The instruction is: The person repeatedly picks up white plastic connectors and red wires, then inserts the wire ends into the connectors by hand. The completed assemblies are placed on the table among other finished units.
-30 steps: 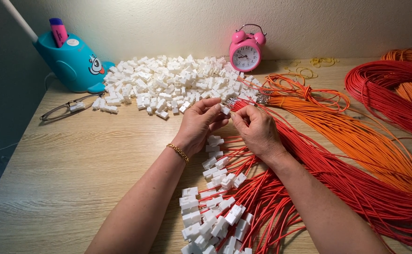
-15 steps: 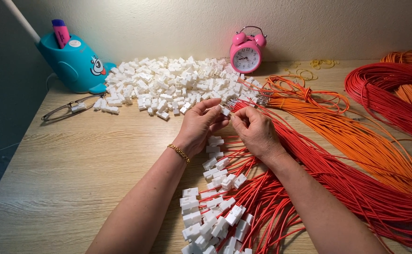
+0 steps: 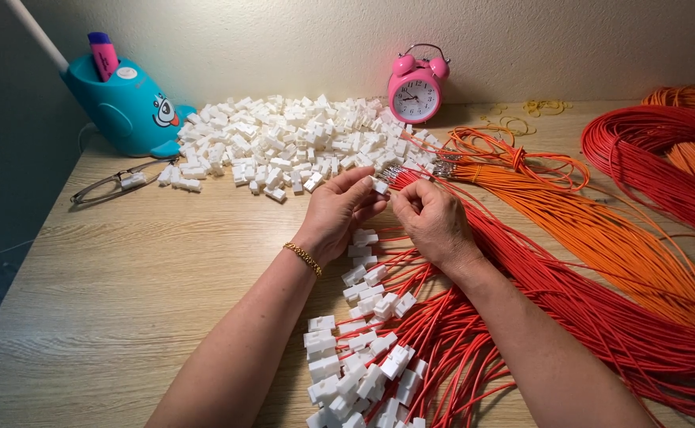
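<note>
**Both hands pinch one white connector over red wires**

Nearest the camera: a heap of finished red wires with white plugs [image 3: 363, 364] lies on the wooden counter [image 3: 125, 317], between the two forearms and spreading toward the bottom edge. Plugs overlap, wires fan out to the right. Left wrist wears a gold bracelet [image 3: 304, 258].

Mid-counter: left hand [image 3: 339, 214] and right hand [image 3: 434, 222] meet, fingertips nearly touching. Left hand is closed in a pinch on a small white connector [image 3: 380, 187], thumb and forefinger on it. Right hand is closed too, fingertips pinched at a red wire [image 3: 401, 181] right beside the connector; whether the wire end is already inside the connector, cannot tell, fingers cover it. The connector sits between the two hands' fingertips, held above the counter, just over the wire bundle.

Right of the hands: a thick bundle of red wires [image 3: 601, 317] runs under the right forearm toward the bottom right corner. Orange wires [image 3: 601, 230] lie alongside, bare metal tips pointing toward the hands. More coiled red and orange wire [image 3: 664, 150] at the far right edge.

Farther back: a wide pile of loose white connectors [image 3: 284, 147], just beyond the hands, nothing between. Left of it, eyeglasses [image 3: 113, 186] lie flat. Behind them a teal whale-shaped pen holder [image 3: 125, 111] with a pink marker [image 3: 103, 54]. A pink twin-bell alarm clock [image 3: 415, 89] stands at the wall. Yellow rubber bands [image 3: 545, 105] lie to its right.
</note>
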